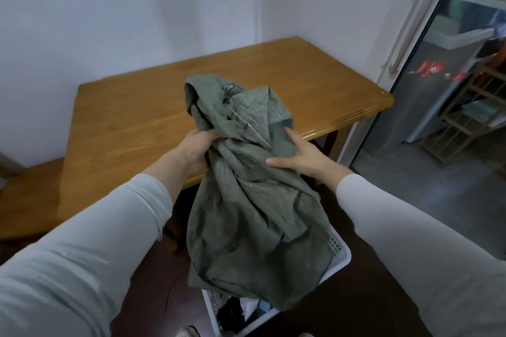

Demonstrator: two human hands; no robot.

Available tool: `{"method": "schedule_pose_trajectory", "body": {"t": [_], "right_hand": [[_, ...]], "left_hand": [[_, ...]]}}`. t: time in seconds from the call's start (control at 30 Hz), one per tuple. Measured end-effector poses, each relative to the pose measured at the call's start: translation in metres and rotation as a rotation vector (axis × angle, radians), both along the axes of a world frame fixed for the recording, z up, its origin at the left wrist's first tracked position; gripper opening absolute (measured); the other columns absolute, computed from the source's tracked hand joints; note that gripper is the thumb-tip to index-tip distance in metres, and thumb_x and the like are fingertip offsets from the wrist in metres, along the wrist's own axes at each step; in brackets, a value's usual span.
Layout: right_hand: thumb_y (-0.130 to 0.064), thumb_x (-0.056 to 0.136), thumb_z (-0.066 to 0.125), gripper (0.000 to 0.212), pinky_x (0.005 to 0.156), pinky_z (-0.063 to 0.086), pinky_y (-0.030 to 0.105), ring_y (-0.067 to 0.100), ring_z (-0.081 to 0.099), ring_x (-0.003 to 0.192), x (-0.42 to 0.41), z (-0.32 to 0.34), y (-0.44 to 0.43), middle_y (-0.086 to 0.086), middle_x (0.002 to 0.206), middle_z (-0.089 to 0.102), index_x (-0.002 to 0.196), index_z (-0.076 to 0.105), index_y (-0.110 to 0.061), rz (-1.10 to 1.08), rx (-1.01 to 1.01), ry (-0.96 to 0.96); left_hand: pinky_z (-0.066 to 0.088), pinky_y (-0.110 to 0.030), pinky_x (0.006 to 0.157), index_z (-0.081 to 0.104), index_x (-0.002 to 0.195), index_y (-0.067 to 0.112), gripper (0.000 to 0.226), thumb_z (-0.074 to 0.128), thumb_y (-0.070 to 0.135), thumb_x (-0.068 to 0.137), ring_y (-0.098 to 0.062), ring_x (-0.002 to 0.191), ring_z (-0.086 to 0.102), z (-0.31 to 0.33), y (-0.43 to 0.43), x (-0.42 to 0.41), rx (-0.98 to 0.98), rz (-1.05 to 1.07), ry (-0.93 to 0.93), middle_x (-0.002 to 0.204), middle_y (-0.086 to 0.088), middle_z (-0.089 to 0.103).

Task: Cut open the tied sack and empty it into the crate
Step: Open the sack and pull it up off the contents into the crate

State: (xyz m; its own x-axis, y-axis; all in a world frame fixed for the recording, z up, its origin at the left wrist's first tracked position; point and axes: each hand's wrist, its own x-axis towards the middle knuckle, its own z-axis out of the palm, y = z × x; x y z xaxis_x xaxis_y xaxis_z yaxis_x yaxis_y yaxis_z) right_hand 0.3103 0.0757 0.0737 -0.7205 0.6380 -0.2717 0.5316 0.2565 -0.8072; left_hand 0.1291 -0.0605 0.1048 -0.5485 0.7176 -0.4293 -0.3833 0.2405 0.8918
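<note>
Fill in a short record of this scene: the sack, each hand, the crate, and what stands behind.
sack: grey-green, crumpled, held up with its lower end over the crate
left hand: fingers curled round the sack's left side
right hand: fingers fairly straight, pressed on the sack's right side
crate: white, perforated, on the floor, some items inside
behind: wooden table

The sack (254,213) hides most of the white crate (339,250) at 6 o'clock, and the bottom edge cuts the crate's near end off. Dark and pale things inside it cannot be told. The fingertips of the left hand (195,149) are buried in sack folds. At 2 o'clock, blurred red shapes (430,68) behind the glass door (438,107) are perhaps packaging.
</note>
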Motion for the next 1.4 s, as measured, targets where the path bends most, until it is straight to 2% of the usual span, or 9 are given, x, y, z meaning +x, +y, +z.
{"method": "schedule_pose_trajectory", "body": {"t": [0.1,0.27,0.37,0.47,0.53,0.57,0.67,0.8,1.4], "right_hand": [[-0.009,0.087,0.059,0.027,0.089,0.046,0.037,0.035,0.06,0.113,-0.016,0.002,0.004,0.023,0.115,0.066,0.109,0.063,0.006,-0.178,0.231,0.071],[-0.021,0.101,0.035,0.037,0.095,0.041,0.04,0.039,0.052,0.118,-0.002,0.024,0.039,0.024,0.125,0.057,0.119,0.055,0.004,-0.57,0.16,0.181],[-0.041,0.094,0.045,0.052,0.098,0.042,0.038,0.033,0.054,0.118,0.02,0.028,0.06,0.016,0.134,0.054,0.133,0.048,-0.006,-0.502,-0.072,0.114],[-0.064,0.06,0.074,0.101,0.105,0.042,0.042,0.026,0.052,0.124,0.035,0.035,0.059,0.008,0.143,0.048,0.142,0.038,-0.018,-0.098,-0.258,-0.233],[-0.067,0.054,0.077,0.113,0.109,0.036,0.04,0.027,0.04,0.134,0.04,0.031,0.045,0.006,0.149,0.036,0.144,0.029,-0.019,0.198,0.168,-0.719],[-0.058,0.063,0.075,0.088,0.098,0.042,0.038,0.027,0.048,0.122,0.04,0.026,0.042,0.009,0.134,0.047,0.132,0.041,-0.015,0.269,0.416,-0.839],[-0.019,0.085,0.054,0.014,0.073,0.045,0.037,0.031,0.06,0.09,0.036,0.039,0.043,0.013,0.097,0.06,0.092,0.059,-0.008,0.029,0.721,-0.563],[-0.004,0.086,0.043,0.034,0.093,0.044,0.043,0.042,0.053,0.113,0.033,0.058,0.052,0.024,0.127,0.051,0.117,0.056,0.001,-0.444,0.496,-0.04],[-0.013,0.085,0.043,0.029,0.082,0.043,0.035,0.037,0.058,0.103,0.007,0.116,0.048,0.021,0.112,0.063,0.106,0.061,-0.002,-0.615,0.436,0.231]], "left_hand": [[0.049,-0.031,0.083,0.056,0.116,0.014,0.043,0.075,0.019,0.078,-0.02,0.102,0.061,0.002,-0.004,0.005,-0.014,-0.16,0.147,0.105,0.005,0.066],[0.035,-0.035,0.108,0.033,0.142,0.017,0.099,0.088,0.028,0.061,-0.021,0.132,0.042,-0.028,-0.021,-0.005,-0.475,-0.633,0.809,0.14,0.003,0.047],[0.047,-0.037,0.09,0.051,0.128,0.01,0.056,0.072,0.031,0.08,-0.029,0.114,0.055,-0.041,-0.027,-0.019,-0.736,-0.532,1.032,0.131,-0.011,0.056],[0.049,-0.04,0.082,0.061,0.113,0.006,0.028,0.053,0.025,0.094,-0.03,0.096,0.057,-0.024,-0.018,-0.021,-0.611,-0.309,0.948,0.116,-0.018,0.063],[0.05,-0.046,0.09,0.06,0.114,0.006,0.026,0.049,0.022,0.097,-0.034,0.104,0.057,-0.009,-0.008,-0.015,-0.517,-0.233,0.822,0.119,-0.02,0.061],[0.05,-0.05,0.092,0.06,0.111,0.008,0.022,0.049,0.021,0.097,-0.036,0.108,0.057,-0.003,-0.004,-0.012,-0.472,-0.191,0.74,0.12,-0.02,0.06],[0.05,-0.05,0.088,0.059,0.108,0.013,0.014,0.051,0.018,0.097,-0.036,0.112,0.056,0.014,0.004,-0.009,-0.287,-0.003,0.47,0.123,-0.015,0.06],[0.049,-0.047,0.088,0.055,0.125,0.011,0.029,0.053,0.016,0.096,-0.03,0.106,0.057,0.03,0.013,-0.003,-0.003,0.142,0.267,0.118,-0.009,0.061],[0.048,-0.033,0.069,0.057,0.074,0.019,0.012,0.062,0.02,0.084,-0.021,0.076,0.061,0.045,0.017,0.001,0.089,0.429,0.345,0.078,-0.002,0.063]]}}
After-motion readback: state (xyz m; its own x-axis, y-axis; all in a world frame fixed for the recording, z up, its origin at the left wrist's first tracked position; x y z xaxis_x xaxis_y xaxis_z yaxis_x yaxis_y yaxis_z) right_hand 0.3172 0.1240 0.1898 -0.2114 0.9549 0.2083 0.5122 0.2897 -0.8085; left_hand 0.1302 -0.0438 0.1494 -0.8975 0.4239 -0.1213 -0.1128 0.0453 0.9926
